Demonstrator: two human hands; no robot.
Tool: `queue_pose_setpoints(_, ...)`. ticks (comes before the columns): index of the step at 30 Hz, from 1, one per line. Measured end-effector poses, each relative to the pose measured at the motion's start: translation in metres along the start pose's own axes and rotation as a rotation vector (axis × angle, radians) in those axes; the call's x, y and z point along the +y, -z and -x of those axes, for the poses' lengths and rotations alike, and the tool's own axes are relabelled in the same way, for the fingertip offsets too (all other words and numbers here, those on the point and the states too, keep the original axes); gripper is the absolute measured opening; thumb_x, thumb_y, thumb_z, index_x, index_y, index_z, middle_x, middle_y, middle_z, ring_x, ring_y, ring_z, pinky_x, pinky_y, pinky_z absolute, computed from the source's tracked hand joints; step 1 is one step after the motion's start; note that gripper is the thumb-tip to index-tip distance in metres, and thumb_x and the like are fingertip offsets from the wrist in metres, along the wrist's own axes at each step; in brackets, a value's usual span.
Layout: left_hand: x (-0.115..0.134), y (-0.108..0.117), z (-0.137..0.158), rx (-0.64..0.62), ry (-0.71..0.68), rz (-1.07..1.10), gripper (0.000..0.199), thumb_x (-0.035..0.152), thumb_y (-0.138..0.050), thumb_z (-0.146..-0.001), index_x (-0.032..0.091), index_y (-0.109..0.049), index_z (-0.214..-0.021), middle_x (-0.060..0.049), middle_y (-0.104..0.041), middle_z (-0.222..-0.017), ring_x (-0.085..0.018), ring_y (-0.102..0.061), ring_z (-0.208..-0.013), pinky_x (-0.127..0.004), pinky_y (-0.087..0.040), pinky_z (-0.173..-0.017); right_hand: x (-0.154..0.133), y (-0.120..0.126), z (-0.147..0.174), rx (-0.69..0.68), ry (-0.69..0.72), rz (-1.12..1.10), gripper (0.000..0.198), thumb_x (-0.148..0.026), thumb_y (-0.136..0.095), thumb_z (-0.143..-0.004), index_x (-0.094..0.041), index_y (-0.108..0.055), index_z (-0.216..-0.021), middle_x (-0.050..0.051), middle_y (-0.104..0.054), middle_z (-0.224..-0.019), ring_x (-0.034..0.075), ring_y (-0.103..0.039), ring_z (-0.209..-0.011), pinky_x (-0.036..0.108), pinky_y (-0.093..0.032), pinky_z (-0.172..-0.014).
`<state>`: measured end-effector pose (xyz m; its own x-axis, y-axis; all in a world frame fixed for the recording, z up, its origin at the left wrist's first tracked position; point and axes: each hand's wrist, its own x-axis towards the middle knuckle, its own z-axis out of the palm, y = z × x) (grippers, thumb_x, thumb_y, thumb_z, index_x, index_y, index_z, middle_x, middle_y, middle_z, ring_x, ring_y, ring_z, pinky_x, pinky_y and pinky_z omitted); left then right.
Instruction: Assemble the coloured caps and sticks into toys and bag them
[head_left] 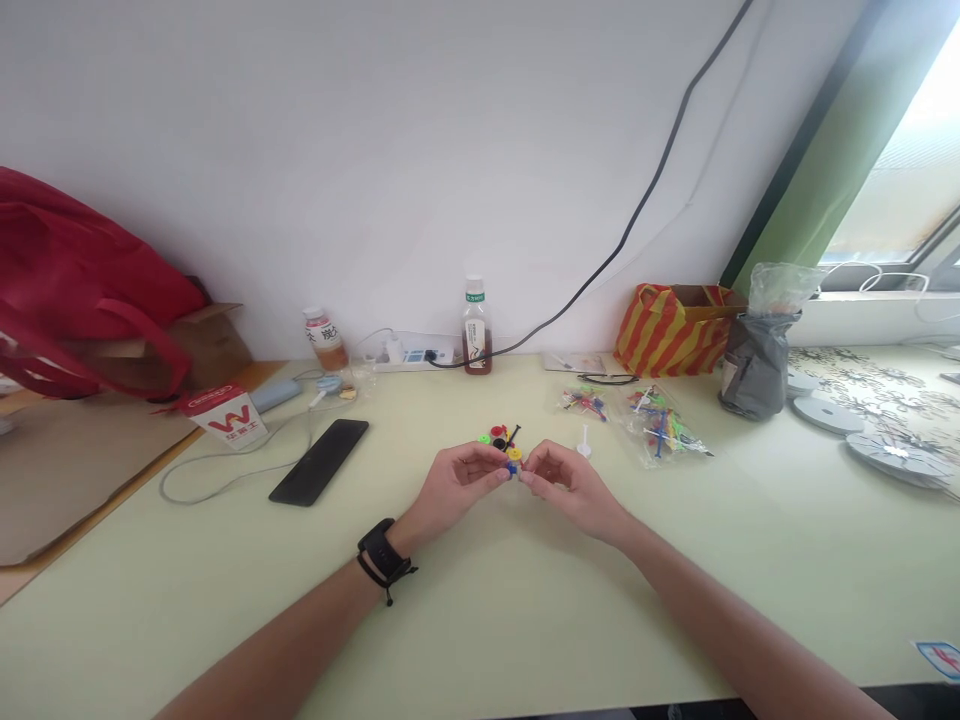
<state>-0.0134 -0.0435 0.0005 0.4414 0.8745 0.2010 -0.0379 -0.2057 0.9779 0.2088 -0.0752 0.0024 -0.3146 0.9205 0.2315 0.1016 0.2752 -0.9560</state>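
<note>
Near the middle of the table, my left hand (461,488) pinches a small blue plastic piece (512,468) between thumb and fingers. My right hand (570,482) is closed in a pinch right beside it, fingertips almost meeting the left ones. What sits in the right fingertips is too small to make out. A yellow round plastic piece (514,454) shows just above the blue one; whether it is held or lies on the table I cannot tell. Behind the hands lie a red piece (498,432), a green piece (484,439) and a black stick-like piece (514,434).
Right of my hands lies a white plastic piece (584,440), then clear bags of coloured parts (664,425). A black phone (319,462) and a cable are on the left. A bottle (476,330) stands by the wall; grey discs (896,455) lie far right.
</note>
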Motion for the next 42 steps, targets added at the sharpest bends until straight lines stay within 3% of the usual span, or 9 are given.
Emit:
queue_pose_setpoints(8,0.001,-0.001,0.0,-0.017,-0.004,0.006,0.025,0.033,-0.081,-0.086,0.016,-0.076,-0.104,-0.01,-0.077,-0.106,-0.021,-0.072,-0.097,-0.035,-0.06,-0.092,0.005,0.0,0.0,-0.01,0.031,0.057,0.019,-0.039,-0.067,-0.094,-0.026,-0.065,-0.108,0.004,-0.069,-0.104,0.019,-0.065,-0.089,0.035,-0.053,-0.079)
queue_pose_setpoints(14,0.0,0.0,0.0,0.016,-0.017,-0.006,0.025,0.032,-0.082,-0.086,0.016,-0.075,-0.103,-0.01,-0.077,-0.107,-0.021,-0.073,-0.099,-0.035,-0.06,-0.094,0.004,-0.004,0.002,0.052,-0.076,-0.084,0.058,-0.048,-0.07,-0.091,-0.031,-0.048,-0.142,0.002,-0.068,-0.102,0.015,-0.06,-0.076,0.034,-0.051,-0.073)
queue_pose_setpoints(17,-0.002,0.0,-0.001,0.044,-0.026,-0.005,0.026,0.033,-0.082,-0.085,0.016,-0.075,-0.104,-0.011,-0.078,-0.108,-0.023,-0.073,-0.101,-0.036,-0.06,-0.095,-0.002,-0.002,0.003,0.016,-0.22,-0.156,0.038,-0.059,-0.062,-0.093,-0.021,-0.068,-0.097,0.001,-0.063,-0.08,0.013,-0.051,-0.064,0.03,-0.045,-0.062)
queue_pose_setpoints(19,-0.004,0.001,-0.001,0.054,-0.027,0.001,0.027,0.033,-0.083,-0.084,0.016,-0.075,-0.104,-0.011,-0.078,-0.108,-0.023,-0.074,-0.102,-0.037,-0.06,-0.095,-0.007,0.001,0.003,-0.063,-0.284,-0.191,0.057,-0.064,-0.053,-0.096,-0.02,-0.054,-0.06,-0.001,-0.048,-0.057,0.012,-0.041,-0.055,0.029,-0.038,-0.055)
queue_pose_setpoints(21,-0.004,0.001,-0.001,0.054,-0.023,0.008,0.028,0.034,-0.083,-0.084,0.016,-0.075,-0.104,-0.011,-0.078,-0.109,-0.024,-0.074,-0.102,-0.038,-0.06,-0.096,-0.01,0.003,0.002,-0.054,-0.262,-0.215,0.062,-0.065,-0.051,-0.096,-0.021,-0.044,-0.053,-0.002,-0.039,-0.052,0.012,-0.037,-0.053,0.03,-0.036,-0.054)
queue_pose_setpoints(25,-0.004,0.0,-0.001,0.035,-0.018,0.008,0.027,0.034,-0.082,-0.085,0.016,-0.075,-0.104,-0.01,-0.078,-0.108,-0.023,-0.074,-0.101,-0.037,-0.06,-0.096,-0.008,0.001,0.0,0.076,-0.088,-0.1,0.041,-0.061,-0.064,-0.091,-0.022,-0.059,-0.082,0.002,-0.06,-0.078,0.015,-0.051,-0.068,0.03,-0.044,-0.062)
queue_pose_setpoints(29,-0.002,-0.002,0.0,0.012,-0.014,0.005,0.026,0.034,-0.082,-0.086,0.016,-0.075,-0.103,-0.01,-0.077,-0.107,-0.022,-0.073,-0.1,-0.036,-0.059,-0.095,0.001,-0.003,0.0,0.051,-0.009,0.014,0.033,-0.051,-0.067,-0.092,-0.024,-0.06,-0.11,0.006,-0.067,-0.106,0.017,-0.062,-0.083,0.032,-0.052,-0.072)
queue_pose_setpoints(40,0.001,-0.002,0.001,0.014,-0.015,-0.001,0.026,0.034,-0.081,-0.086,0.016,-0.075,-0.103,-0.01,-0.077,-0.106,-0.022,-0.073,-0.096,-0.036,-0.061,-0.091,0.0,-0.005,0.003,0.058,0.009,0.084,0.043,-0.047,-0.063,-0.095,-0.029,-0.056,-0.134,0.006,-0.069,-0.109,0.018,-0.066,-0.087,0.035,-0.057,-0.076)
queue_pose_setpoints(42,0.0,-0.002,0.0,0.02,-0.018,0.001,0.025,0.034,-0.082,-0.085,0.016,-0.075,-0.103,-0.01,-0.077,-0.105,-0.022,-0.073,-0.096,-0.036,-0.061,-0.091,0.0,-0.004,0.004,0.069,0.008,0.091,0.037,-0.049,-0.063,-0.094,-0.027,-0.062,-0.125,0.005,-0.068,-0.104,0.017,-0.064,-0.08,0.034,-0.055,-0.074)
